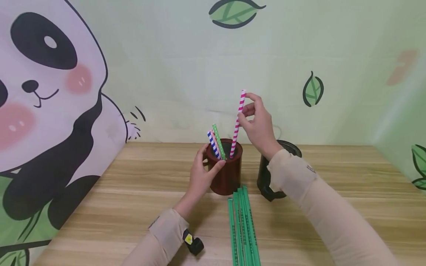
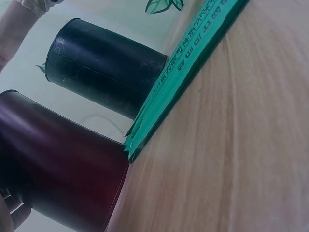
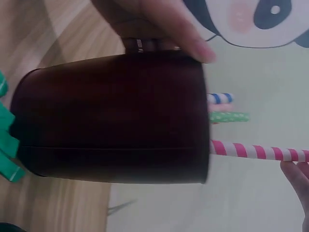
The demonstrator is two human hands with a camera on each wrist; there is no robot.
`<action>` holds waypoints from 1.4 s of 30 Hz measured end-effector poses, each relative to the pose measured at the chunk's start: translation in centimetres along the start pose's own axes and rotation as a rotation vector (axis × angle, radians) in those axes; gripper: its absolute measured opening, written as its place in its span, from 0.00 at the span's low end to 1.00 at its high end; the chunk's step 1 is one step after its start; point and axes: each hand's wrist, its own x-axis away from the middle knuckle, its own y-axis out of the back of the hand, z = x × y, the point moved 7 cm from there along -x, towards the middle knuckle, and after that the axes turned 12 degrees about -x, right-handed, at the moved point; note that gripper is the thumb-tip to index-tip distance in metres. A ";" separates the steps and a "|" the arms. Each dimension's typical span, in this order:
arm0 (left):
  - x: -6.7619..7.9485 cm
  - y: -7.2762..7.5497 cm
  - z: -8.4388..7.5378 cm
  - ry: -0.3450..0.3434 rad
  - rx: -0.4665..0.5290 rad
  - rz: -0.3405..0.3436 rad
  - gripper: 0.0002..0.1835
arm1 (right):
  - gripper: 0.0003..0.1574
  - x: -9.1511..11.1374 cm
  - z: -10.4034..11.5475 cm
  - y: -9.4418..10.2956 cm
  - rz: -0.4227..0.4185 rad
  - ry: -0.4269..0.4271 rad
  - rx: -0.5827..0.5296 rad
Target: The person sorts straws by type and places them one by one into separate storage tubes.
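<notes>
In the head view, my left hand grips a dark red-brown mug from its left side, thumb at the rim. Standing in that mug are a blue-and-white striped paper straw, a pink one mostly hidden, and a green dotted straw. With thumb and fingers, my right hand pinches the upper part of a pink-and-white striped paper straw. This straw is almost upright, its lower end inside the mug's mouth. The right wrist view shows the striped straw rising past the rim beside the shorter-showing ones.
A black mug stands to the right, partly behind my right forearm, its handle toward me. Several green wrapped straws with dark print lie in front of the brown mug. Behind the wooden table is a wall with panda and leaf pictures.
</notes>
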 end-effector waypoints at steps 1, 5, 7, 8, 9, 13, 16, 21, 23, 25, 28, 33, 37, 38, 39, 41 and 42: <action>0.0 0.0 0.0 0.001 0.000 -0.001 0.39 | 0.34 0.1 -0.1 -0.3 0.020 -0.003 0.010; 0.0 0.1 -0.1 0.003 -0.001 -0.003 0.38 | 0.34 0.5 -0.8 -1.4 0.095 -0.031 0.053; 0.0 0.1 -0.1 0.002 -0.005 -0.004 0.38 | 0.34 0.7 -1.2 -1.9 0.128 -0.053 0.066; 0.0 0.0 -0.2 0.001 -0.008 -0.003 0.38 | 0.34 0.8 -1.3 -2.2 0.145 -0.065 0.076; 0.0 0.0 -0.2 0.002 -0.008 -0.003 0.39 | 0.35 1.0 -1.5 -2.4 0.164 -0.080 0.086; -0.1 0.0 -0.2 0.003 -0.009 -0.001 0.39 | 0.35 1.3 -2.0 -3.5 0.251 -0.124 0.126; 0.0 0.1 -0.2 0.001 0.000 -0.002 0.38 | 0.34 1.6 -2.4 -4.5 0.302 -0.153 0.155; 0.0 0.0 -0.4 -0.015 0.005 0.005 0.38 | 0.34 1.9 -2.9 -5.6 0.352 -0.200 0.218; -0.1 0.1 -0.4 -0.019 0.004 0.001 0.38 | 0.33 2.0 -3.1 -6.1 0.379 -0.219 0.239; -0.1 0.1 -0.3 -0.019 0.002 -0.002 0.38 | 0.34 2.1 -3.2 -6.5 0.403 -0.240 0.252; 0.0 0.1 -0.2 -0.014 0.002 -0.001 0.39 | 0.33 2.3 -3.5 -6.9 0.421 -0.262 0.269; -0.1 0.0 -0.2 -0.013 0.000 0.004 0.39 | 0.33 2.3 -3.9 -7.1 0.419 -0.285 0.292; -0.1 0.0 -0.1 -0.022 0.004 0.000 0.38 | 0.34 2.4 -4.1 -7.3 0.428 -0.295 0.299; -0.1 0.1 0.0 -0.023 0.005 0.000 0.38 | 0.34 2.4 -4.1 -7.3 0.432 -0.294 0.301; -0.1 0.1 0.0 -0.023 0.007 0.000 0.38 | 0.34 2.4 -4.1 -7.3 0.434 -0.290 0.302; -0.1 0.0 0.0 -0.023 0.013 0.003 0.38 | 0.34 2.4 -4.1 -7.2 0.434 -0.286 0.301; -0.2 0.0 0.0 -0.022 0.014 0.006 0.38 | 0.34 2.4 -4.0 -7.0 0.432 -0.285 0.298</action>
